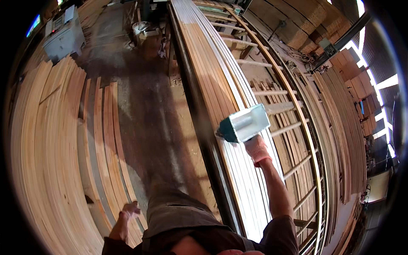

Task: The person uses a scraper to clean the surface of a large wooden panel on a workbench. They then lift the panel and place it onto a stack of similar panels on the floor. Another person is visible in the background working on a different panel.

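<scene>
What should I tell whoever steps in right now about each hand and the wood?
Right hand, in a pale knit glove, grips a teal-and-grey metal box-shaped tool resting on the long stack of pale wooden slats on the rack.
Left hand is bare, open and hangs empty beside the curved pile of light wooden boards on the floor.
Tool sits partway along the stack; slats extend ahead and behind it.

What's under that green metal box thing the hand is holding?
Under the green metal box, held by the gloved right hand, lies a stack of long pale wooden slats. The slats directly beneath the box are covered.
</scene>
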